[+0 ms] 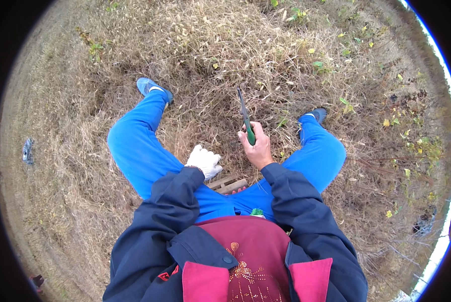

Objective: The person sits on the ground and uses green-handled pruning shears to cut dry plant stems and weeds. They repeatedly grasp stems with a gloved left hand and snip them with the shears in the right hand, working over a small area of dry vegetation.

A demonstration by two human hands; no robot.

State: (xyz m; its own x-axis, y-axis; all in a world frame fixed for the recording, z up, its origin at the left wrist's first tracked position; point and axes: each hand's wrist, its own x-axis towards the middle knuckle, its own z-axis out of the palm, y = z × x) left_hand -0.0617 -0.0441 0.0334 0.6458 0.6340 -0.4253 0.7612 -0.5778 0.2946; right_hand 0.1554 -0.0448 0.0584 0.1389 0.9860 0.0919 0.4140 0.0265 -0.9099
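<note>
My bare right hand (258,147) grips the green handle of a narrow, dark-bladed hand tool (244,111). Its blade points up and away from me, over dry grass between my feet; the exact kind of tool is unclear. My left hand (204,162) wears a white knit glove and hovers by my left thigh, fingers curled and thumb apart. No object shows in it, though its palm side is hidden. Below it, between my thighs, part of a slatted wooden piece (229,185) is visible, with a small red thing (239,190) at its edge.
Dry, matted grass (225,45) surrounds me, with scattered green and yellow leaves (318,65). My bent legs in blue trousers (131,132) spread to both sides. A crumpled grey item (28,151) lies far left. Thin bare branches (402,253) stand at the lower right.
</note>
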